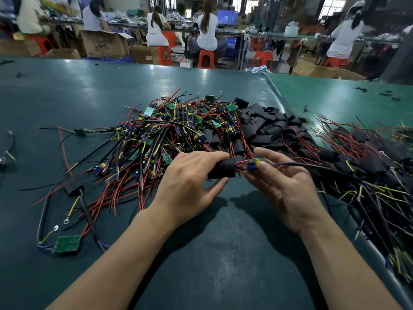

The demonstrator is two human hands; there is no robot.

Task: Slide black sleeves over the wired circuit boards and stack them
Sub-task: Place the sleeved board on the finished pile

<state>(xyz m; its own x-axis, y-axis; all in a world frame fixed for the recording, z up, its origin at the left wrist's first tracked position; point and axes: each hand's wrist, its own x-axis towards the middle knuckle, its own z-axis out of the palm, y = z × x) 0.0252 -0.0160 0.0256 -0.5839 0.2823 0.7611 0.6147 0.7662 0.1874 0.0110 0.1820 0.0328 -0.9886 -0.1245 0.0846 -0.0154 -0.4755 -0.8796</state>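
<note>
green table [67, 90], heaped wired boards [169, 128], loose sleeves [268, 126]

I see bare green mat [223, 253] near me between both forearms, free to pass. Ahead, tangled pile of wired boards [161, 130] blocks; loose black sleeves [268, 128] behind it. Right side choked by sleeved assemblies [368, 175]. Far left mat open past stray board [67, 243].
</note>
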